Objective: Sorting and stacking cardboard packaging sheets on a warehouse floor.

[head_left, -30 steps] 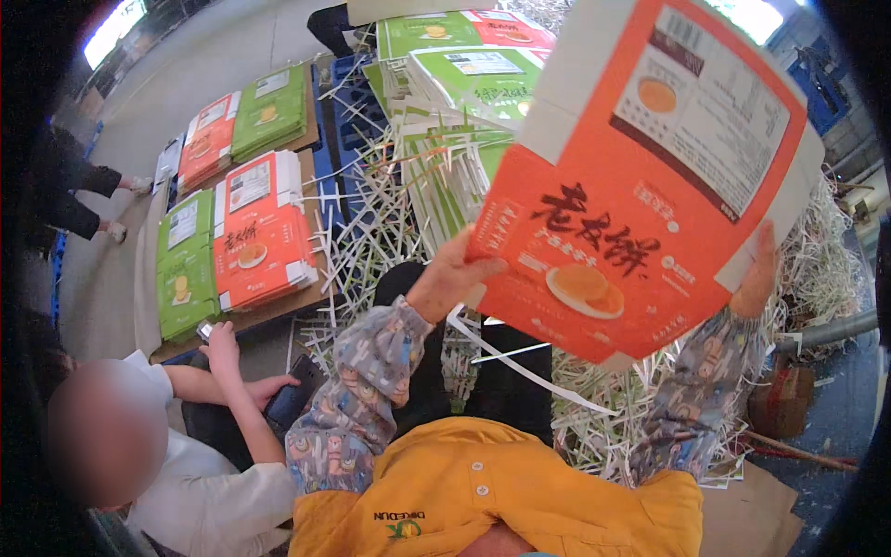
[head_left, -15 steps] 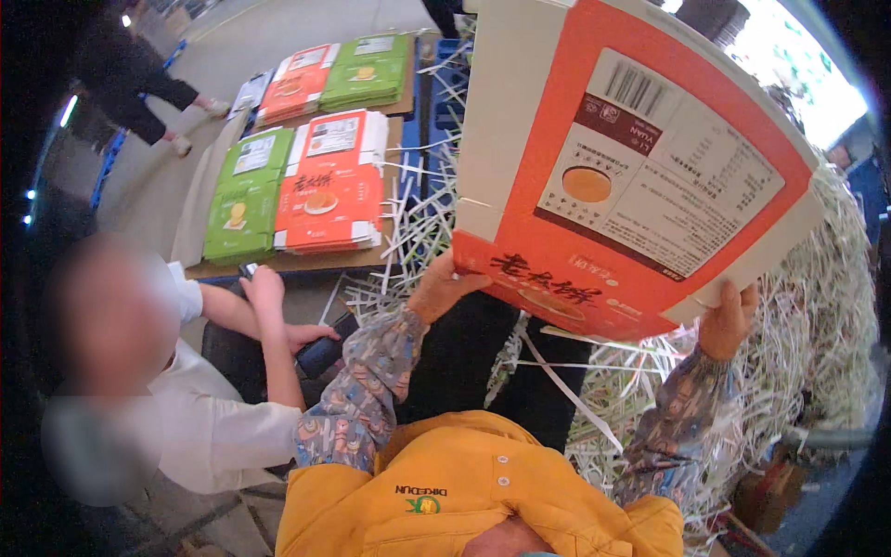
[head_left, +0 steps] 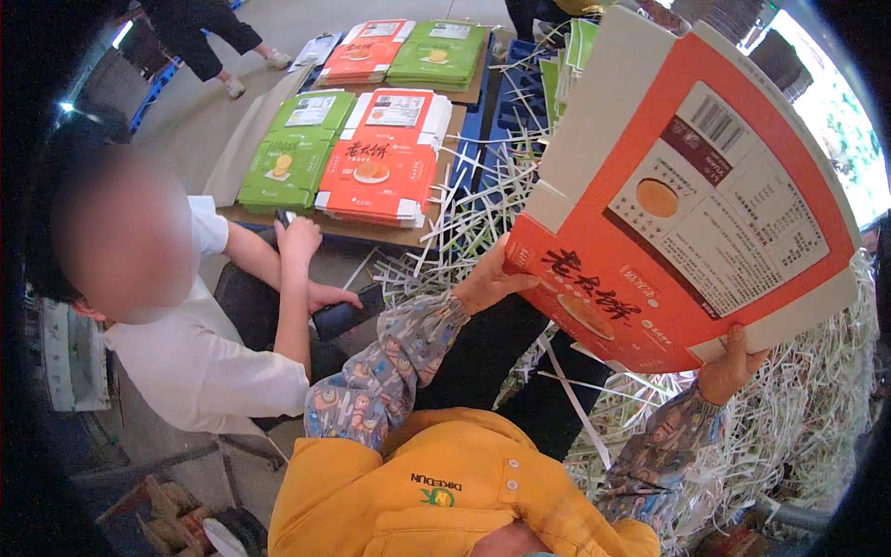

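Between both hands I hold a large flat cardboard box blank, orange-red with white flaps and a pale printed panel. It is tilted up in front of me. My left hand grips its near left corner, with the thumb over the printed face. At the near right edge my right hand pinches it, thumb on top. Fingers behind the cardboard are hidden. Whether there is one sheet or several in my hands, I cannot tell.
Neat red box blanks and green box blanks lie stacked on a blue pallet ahead left. Shredded paper strips heap at my right. A seated person holding a dark device sits close on my left; another person's legs show beyond.
My view has turned slightly, so the pallet and seated person sit further right and lower. Both hands still hold the box blank, which appears shifted to the right.
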Motion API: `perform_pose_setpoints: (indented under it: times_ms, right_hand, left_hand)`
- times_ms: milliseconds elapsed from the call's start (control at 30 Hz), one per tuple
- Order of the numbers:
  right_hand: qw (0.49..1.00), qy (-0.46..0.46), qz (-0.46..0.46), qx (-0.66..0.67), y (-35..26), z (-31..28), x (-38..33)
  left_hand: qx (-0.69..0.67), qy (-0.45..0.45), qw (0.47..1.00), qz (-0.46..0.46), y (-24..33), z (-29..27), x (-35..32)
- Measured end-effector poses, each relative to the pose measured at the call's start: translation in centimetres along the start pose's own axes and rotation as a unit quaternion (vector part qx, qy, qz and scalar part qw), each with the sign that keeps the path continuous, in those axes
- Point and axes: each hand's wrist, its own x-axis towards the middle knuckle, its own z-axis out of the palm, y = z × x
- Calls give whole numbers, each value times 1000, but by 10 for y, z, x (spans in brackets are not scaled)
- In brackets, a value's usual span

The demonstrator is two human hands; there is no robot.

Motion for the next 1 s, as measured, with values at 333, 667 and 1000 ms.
perform_pose_setpoints:
  times_ms: [333, 667, 1000]
  right_hand:
    - [986, 31, -79, -143, 46, -90, 26]
    - [886, 10, -170, -431, -10, -53, 40]
    - [765, -109, -251, -583, -8, -14, 53]
  left_hand:
    - [178, 157, 968, 86, -30, -4, -3]
    - [9, 311, 946, -89, -59, 35, -53]
    - [-473, 94, 875, -39, -7, 60, -14]
